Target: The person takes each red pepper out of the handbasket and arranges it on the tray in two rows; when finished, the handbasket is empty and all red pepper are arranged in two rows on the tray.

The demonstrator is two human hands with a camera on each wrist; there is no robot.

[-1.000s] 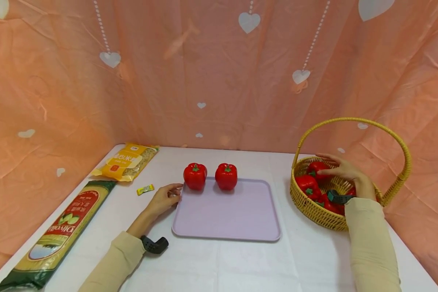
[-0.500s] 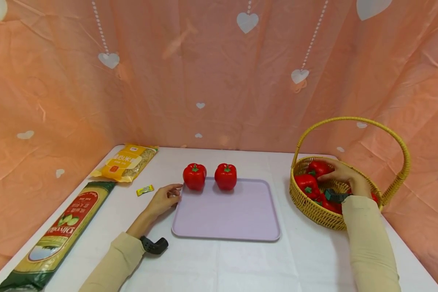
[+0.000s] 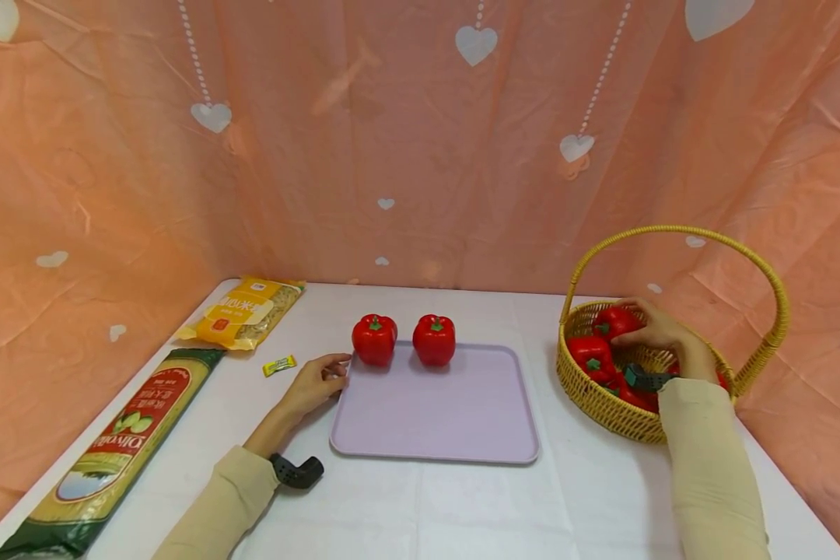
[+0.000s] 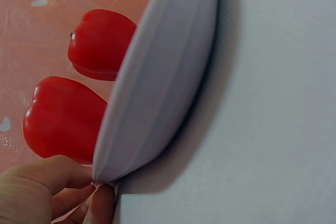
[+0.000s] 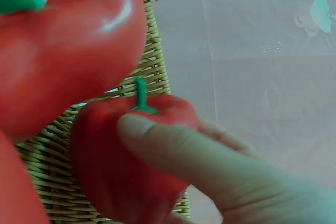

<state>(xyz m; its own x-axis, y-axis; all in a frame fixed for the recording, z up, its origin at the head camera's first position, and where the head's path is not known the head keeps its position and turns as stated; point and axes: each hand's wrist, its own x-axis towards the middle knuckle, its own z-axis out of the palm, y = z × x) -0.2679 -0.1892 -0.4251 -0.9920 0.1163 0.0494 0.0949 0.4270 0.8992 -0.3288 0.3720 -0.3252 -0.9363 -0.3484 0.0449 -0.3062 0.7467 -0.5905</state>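
My right hand (image 3: 654, 330) reaches into the yellow wicker basket (image 3: 602, 408) and grips a red bell pepper (image 3: 614, 320) at its back. In the right wrist view the thumb lies across that bell pepper (image 5: 110, 156) near its green stem, with other fingers on the far side. My left hand (image 3: 315, 383) pinches the far left corner of the pale purple tray (image 3: 434, 420). The left wrist view shows its fingertips at the tray's rim (image 4: 157, 77). Two red bell peppers (image 3: 374, 340) (image 3: 434, 340) stand side by side at the tray's far edge.
Several other red bell peppers (image 3: 591, 356) lie in the basket, whose tall handle (image 3: 672, 229) arches overhead. To the left are a yellow grain bag (image 3: 245, 311), a long pasta pack (image 3: 119, 443) and a small yellow sachet (image 3: 278, 365). A pink curtain (image 3: 420, 155) hangs behind.
My right hand has come down from above the basket's back bell pepper, and its fingers have closed round it. The left hand and the tray have stayed in place.
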